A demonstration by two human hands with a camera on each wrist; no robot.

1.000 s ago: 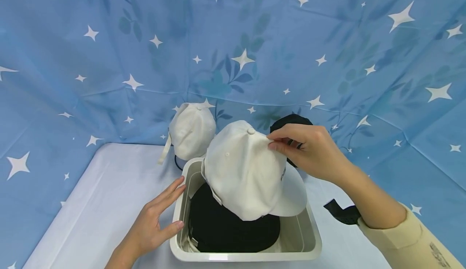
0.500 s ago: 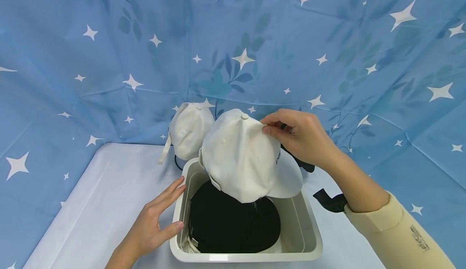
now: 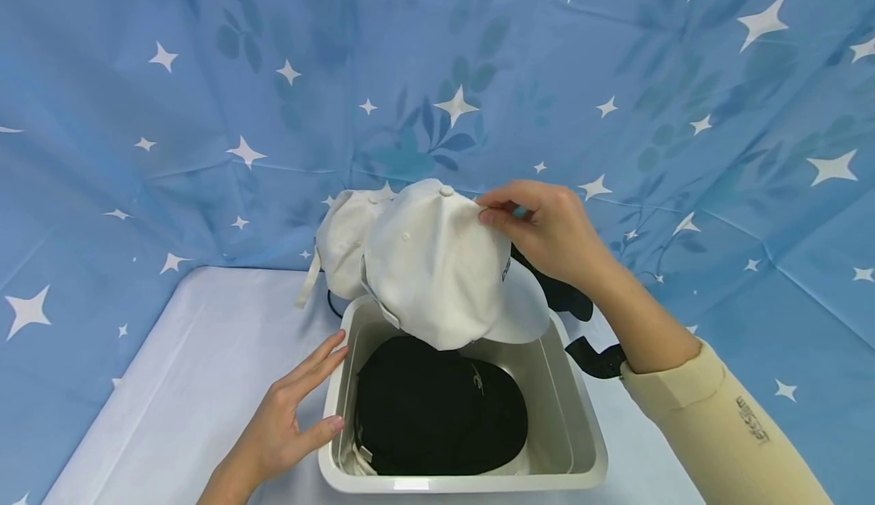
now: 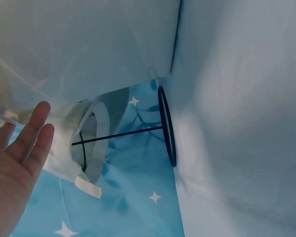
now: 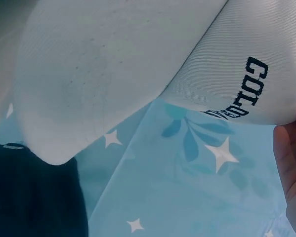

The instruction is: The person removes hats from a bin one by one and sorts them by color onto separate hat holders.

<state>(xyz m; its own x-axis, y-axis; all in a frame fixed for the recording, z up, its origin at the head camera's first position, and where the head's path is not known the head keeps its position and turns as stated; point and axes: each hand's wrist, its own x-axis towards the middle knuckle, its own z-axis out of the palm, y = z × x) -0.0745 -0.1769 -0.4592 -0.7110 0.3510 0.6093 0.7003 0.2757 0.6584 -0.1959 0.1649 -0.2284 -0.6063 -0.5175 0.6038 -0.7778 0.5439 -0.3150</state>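
Note:
A white baseball cap (image 3: 437, 269) hangs above the back part of a light grey plastic bin (image 3: 588, 437). My right hand (image 3: 547, 231) pinches its crown near the top button; dark lettering shows on the cap's front in the right wrist view. Inside the bin lies a black cap (image 3: 424, 414), its brim to the right, over something pale. My left hand (image 3: 280, 406) has its fingers spread, with the fingertips at the bin's left rim. In the left wrist view those fingers (image 4: 36, 128) are straight.
Behind the bin, another white cap (image 3: 345, 243) sits on a black wire stand (image 4: 165, 126), partly hidden by the held cap. A black item (image 3: 570, 300) stands back right, mostly hidden by my right hand. A white-covered table (image 3: 171, 383) meets a blue star-patterned curtain (image 3: 307, 133).
My right hand has carried the white cap up, back and slightly left, uncovering more of the black cap in the bin. My left hand has stayed at the rim.

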